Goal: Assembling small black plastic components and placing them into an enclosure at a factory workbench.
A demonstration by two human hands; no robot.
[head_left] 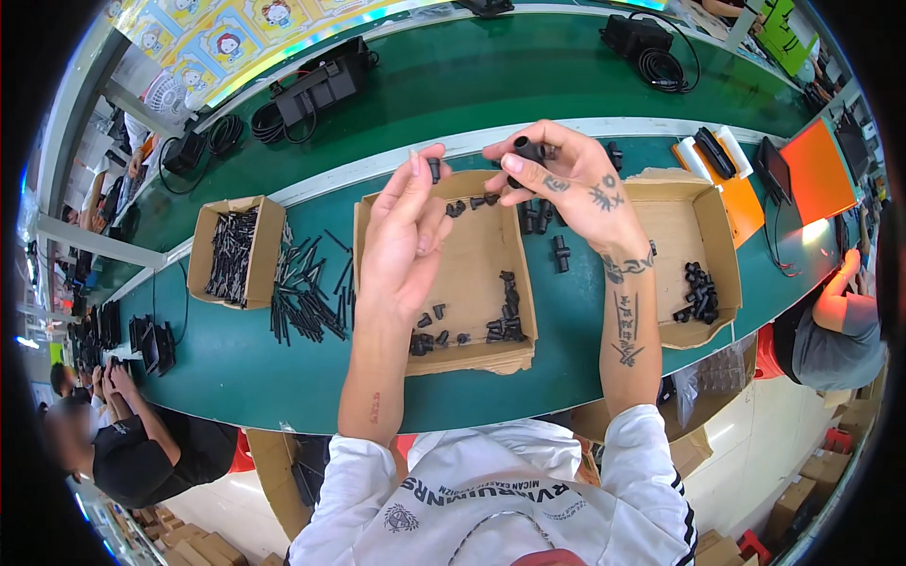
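While raised, left hand point(401, 231) pinching small black piece point(434, 170), right hand point(566, 179) gripping black fitting point(526, 151)

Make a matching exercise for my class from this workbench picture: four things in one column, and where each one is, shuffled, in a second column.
Things
1. small black cap
2. black tube fitting
3. loose black rods
4. orange tray

Places
A. on the green belt beside the left box
B. far right of the bench
C. in the left hand's fingertips
D. in the right hand's fingers

Pairs: 1-C, 2-D, 3-A, 4-B
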